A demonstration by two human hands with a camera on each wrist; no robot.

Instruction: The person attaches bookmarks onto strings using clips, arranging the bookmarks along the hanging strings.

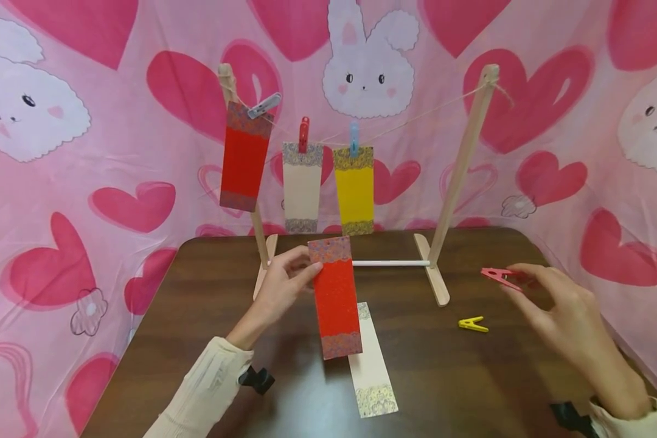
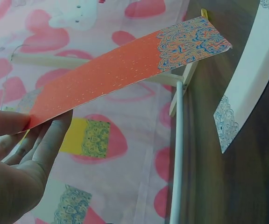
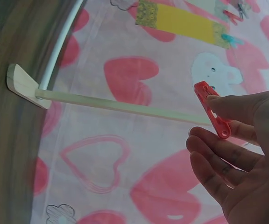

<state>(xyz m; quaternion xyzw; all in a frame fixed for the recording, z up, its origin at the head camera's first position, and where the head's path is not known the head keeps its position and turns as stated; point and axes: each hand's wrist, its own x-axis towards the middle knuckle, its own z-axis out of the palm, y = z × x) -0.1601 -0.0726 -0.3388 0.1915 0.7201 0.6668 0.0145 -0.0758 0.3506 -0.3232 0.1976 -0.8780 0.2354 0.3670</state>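
Note:
In the head view my left hand (image 1: 286,281) pinches a red card (image 1: 336,298) with patterned ends by its upper left edge, holding it above the table. The left wrist view shows thumb and fingers on one end of that card (image 2: 102,74). At the right, my right hand (image 1: 566,310) pinches a pink-red clothespin (image 1: 500,277) between thumb and finger; its jaws stand apart in the head view. A cream card (image 1: 375,365) lies on the table, partly hidden behind the red one. Near the right hand lies a yellow clothespin (image 1: 473,324).
A wooden stand (image 1: 462,164) with a string (image 1: 416,115) rises at the back. From it hang a red card (image 1: 244,161) under a grey clothespin (image 1: 264,106), a cream card (image 1: 302,191) under a red clothespin (image 1: 303,135), and a yellow card (image 1: 356,198) under a blue clothespin (image 1: 354,140).

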